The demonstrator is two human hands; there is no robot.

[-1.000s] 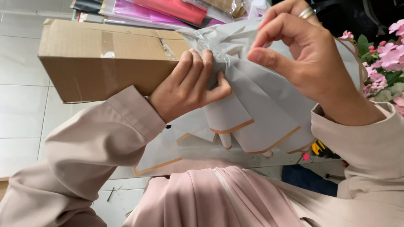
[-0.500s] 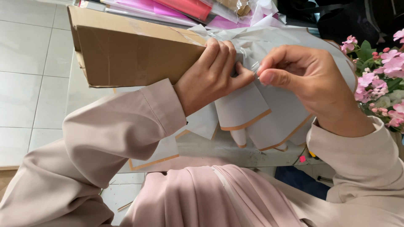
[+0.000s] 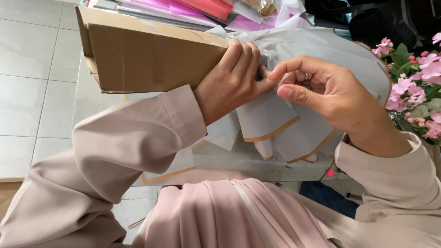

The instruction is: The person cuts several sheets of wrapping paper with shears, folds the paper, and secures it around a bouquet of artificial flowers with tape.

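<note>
Head view, looking down at a person's lap: the left hand [image 3: 232,78] is closed in a fist round the gathered neck of a bunch of pale grey wrapping-paper sheets with thin orange-brown edging [image 3: 271,124], which sits just above centre w/ its loose corners fanning down toward 6 o'clock. The right hand [image 3: 321,89], at 3 o'clock of the fist, is narrowed to a pinch, thumb & forefinger tips meeting right at the gather beside the left thumb; whether a thread, tape or just a paper fold sits between them cannot be told. A ring shows on one right finger. Both arms wear dusty-pink long sleeves [image 3: 138,151]. At 10 o'clock lies a brown corrugated cardboard box [image 3: 147,59], its end touching or just behind the left knuckles. At 12 o'clock is a stack of pink & red cellophane sheets [image 3: 197,7]; at 3 o'clock, pink flowers w/ green leaves [image 3: 420,92]. White floor tiles [image 3: 32,78] lie at 9 o'clock. Judgement: to do this step well, the fist should grip firm so the pleats don't slip, & the pinch should work close to the neck, pulling gently so thin paper doesn't tear.
</note>
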